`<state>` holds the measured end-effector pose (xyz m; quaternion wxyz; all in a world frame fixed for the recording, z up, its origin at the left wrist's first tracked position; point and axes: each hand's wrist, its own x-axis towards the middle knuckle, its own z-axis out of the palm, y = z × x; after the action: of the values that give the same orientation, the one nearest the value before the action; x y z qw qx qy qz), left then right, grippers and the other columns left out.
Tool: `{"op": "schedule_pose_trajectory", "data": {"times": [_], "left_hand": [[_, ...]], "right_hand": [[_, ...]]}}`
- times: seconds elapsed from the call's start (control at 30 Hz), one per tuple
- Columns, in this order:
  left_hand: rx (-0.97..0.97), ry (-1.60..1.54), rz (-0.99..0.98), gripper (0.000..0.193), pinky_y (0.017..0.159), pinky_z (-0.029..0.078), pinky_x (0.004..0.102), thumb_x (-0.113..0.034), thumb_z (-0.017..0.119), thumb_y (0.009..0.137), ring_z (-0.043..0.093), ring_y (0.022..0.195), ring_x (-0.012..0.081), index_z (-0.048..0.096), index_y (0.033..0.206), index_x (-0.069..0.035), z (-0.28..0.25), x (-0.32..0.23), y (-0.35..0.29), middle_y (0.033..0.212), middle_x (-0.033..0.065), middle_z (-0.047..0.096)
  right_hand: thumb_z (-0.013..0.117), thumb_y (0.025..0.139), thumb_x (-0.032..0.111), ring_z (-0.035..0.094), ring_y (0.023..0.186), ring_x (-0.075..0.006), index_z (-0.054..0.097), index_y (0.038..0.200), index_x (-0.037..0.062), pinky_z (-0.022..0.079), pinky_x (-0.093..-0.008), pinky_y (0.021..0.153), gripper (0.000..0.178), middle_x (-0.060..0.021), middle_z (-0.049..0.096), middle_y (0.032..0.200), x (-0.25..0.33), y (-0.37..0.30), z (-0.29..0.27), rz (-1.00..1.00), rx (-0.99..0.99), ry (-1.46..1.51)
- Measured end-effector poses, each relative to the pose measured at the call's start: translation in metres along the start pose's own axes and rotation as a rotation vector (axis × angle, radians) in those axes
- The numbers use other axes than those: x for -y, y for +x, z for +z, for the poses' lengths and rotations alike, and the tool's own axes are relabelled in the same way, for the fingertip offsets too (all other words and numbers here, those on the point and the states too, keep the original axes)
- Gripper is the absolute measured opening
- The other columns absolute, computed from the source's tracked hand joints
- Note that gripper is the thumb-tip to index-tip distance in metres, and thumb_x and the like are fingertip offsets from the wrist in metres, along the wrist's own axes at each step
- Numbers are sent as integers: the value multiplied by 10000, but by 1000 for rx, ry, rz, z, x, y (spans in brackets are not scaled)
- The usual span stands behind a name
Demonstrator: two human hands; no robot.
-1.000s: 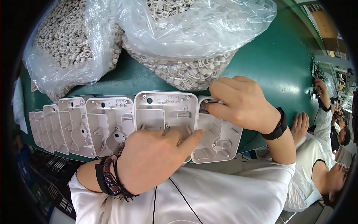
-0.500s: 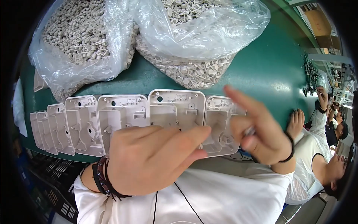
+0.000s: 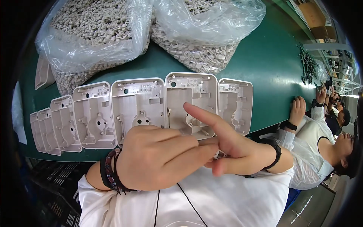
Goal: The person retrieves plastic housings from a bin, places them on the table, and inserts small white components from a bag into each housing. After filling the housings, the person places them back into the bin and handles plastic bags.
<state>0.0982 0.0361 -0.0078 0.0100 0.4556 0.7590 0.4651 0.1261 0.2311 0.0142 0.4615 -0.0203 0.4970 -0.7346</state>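
In front of my chest my two hands meet. My right hand (image 3: 236, 149) pinches a small pale plastic part (image 3: 220, 154), its index finger stretched out to the upper left. The closed fingertips of my left hand (image 3: 160, 159) reach that part from the other side; whatever else they hold is hidden. Beyond the hands, several pale grey open plastic housings stand side by side in a row, among them a wide housing (image 3: 138, 96), one behind my right index finger (image 3: 193, 87) and the rightmost housing (image 3: 245, 96).
Two clear plastic bags, a left bag (image 3: 94, 56) and a right bag (image 3: 211, 28), hold heaps of small pale parts on the green table (image 3: 270, 56). Another housing (image 3: 43, 73) stands by the left bag. A co-worker (image 3: 314, 151) sits at the right; black parts (image 3: 308, 64) lie farther off.
My right hand has moved left and down to meet my left hand, bringing the small part. The view has shifted, so the housings and bags appear higher.
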Motion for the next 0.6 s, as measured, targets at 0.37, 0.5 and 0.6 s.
{"op": "schedule_pose_trajectory", "data": {"times": [0.37, 0.5, 0.6], "left_hand": [[-167, -95, -174, 218, 375, 317, 259, -37, 696, 678, 392, 356, 139, 613, 879, -48, -2, -1, -17, 479, -15, 418], [-117, -123, -228, 234, 389, 316, 254, -41, 688, 687, 389, 363, 140, 618, 910, -56, -3, 3, -22, 479, -17, 422], [-68, 86, -341, 289, 412, 355, 265, -90, 680, 712, 449, 408, 145, 605, 991, -67, -6, 6, -25, 522, 0, 465]], "right_hand": [[732, 718, 183, 437, 553, -137, 567, 1007, 12, 310, -269, 463, 374, -17, 439, 641, -15, 0, -1, -647, -333, -1067], [746, 619, 124, 413, 474, -163, 635, 739, 67, 272, -290, 393, 173, -15, 402, 585, -5, 11, 0, -944, -385, -1536], [725, 579, 80, 400, 451, -149, 632, 728, 104, 273, -290, 377, 177, -6, 391, 587, 23, 16, -3, -838, -305, -1735]]}}
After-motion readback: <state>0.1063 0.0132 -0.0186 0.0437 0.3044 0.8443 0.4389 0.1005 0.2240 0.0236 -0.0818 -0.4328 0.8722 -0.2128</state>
